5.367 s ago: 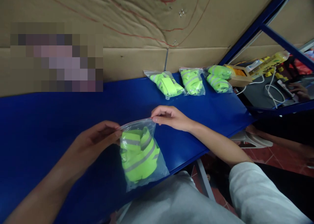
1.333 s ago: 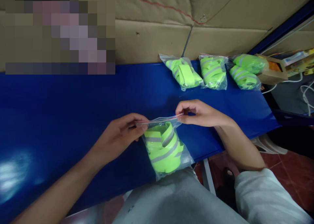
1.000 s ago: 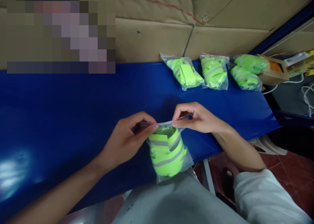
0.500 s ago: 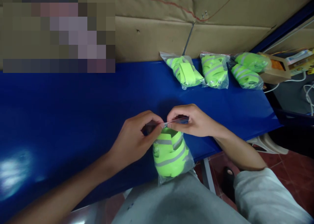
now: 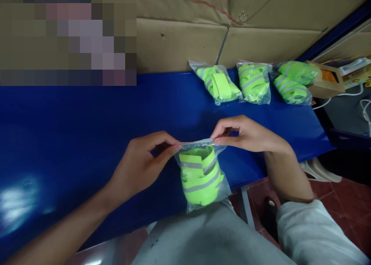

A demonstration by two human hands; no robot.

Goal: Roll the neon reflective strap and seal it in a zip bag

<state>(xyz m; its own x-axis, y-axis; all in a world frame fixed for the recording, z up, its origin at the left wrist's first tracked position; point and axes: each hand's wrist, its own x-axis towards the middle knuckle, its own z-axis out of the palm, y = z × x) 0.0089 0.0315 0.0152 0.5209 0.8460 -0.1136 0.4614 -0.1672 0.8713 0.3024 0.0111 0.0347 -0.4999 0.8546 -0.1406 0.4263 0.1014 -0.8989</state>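
Note:
A clear zip bag (image 5: 223,185) hangs at the table's front edge, close to my body. Inside it lies a folded neon-yellow reflective strap (image 5: 199,197) with grey stripes. My left hand (image 5: 150,158) pinches the bag's top strip at its left end between thumb and fingertips. Towards the right end of the same strip, the thumb and fingers of my right hand (image 5: 240,135) are closed on it. Between the two hands the bag's mouth is drawn out straight, and its edges lie together.
Along the back of the blue table (image 5: 87,122) lie several similar filled bags (image 5: 254,83). A cardboard box (image 5: 329,83) with something orange and white cables stand at the right end. Brown board (image 5: 182,44) walls the back. A pixelated patch covers the upper left.
My hands have moved apart along the bag's top, the left one leftward and the right one rightward and slightly up. The strip between them is now stretched out.

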